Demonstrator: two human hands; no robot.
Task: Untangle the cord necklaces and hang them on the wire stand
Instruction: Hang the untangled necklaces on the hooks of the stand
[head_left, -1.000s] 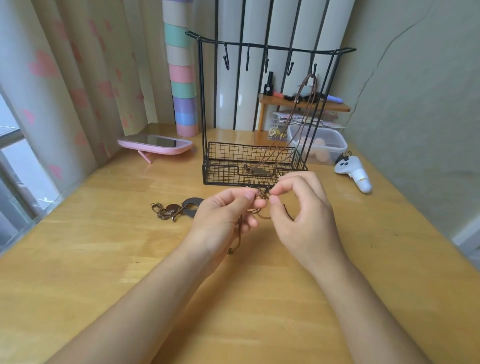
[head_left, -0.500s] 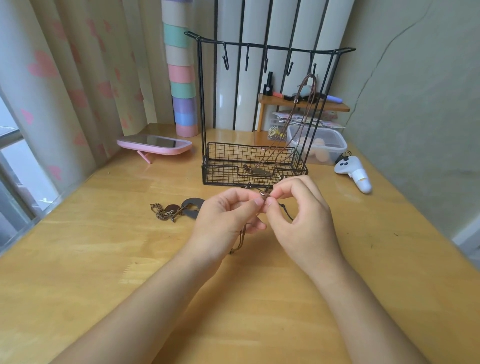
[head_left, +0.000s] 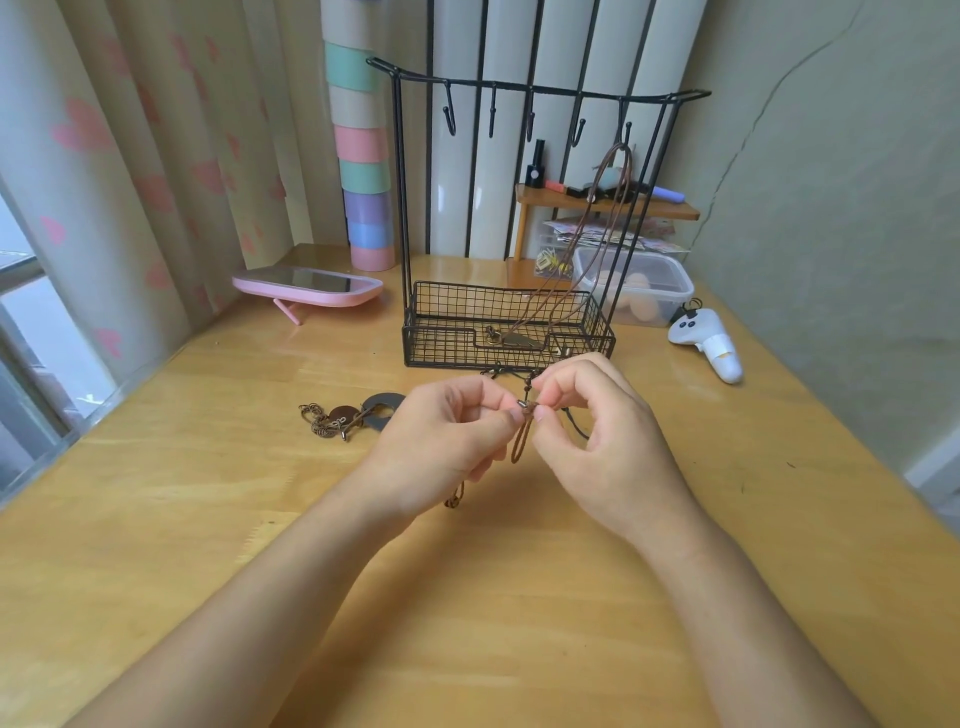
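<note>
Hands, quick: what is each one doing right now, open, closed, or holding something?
Left hand: closed, pinching the brown cord necklace near its metal end.
Right hand: closed, pinching the same cord necklace from the other side.

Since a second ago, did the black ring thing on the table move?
No. The black ring lies at the same spot, in front of the wire stand and off its left corner.

Wire stand (head_left: 509, 353) sits on the desk (head_left: 208, 519) ahead of you. Pendants (head_left: 340, 418) lie left of your left hand (head_left: 441, 441), mirror (head_left: 306, 286) behind them, controller (head_left: 701, 338) right of the stand.
</note>
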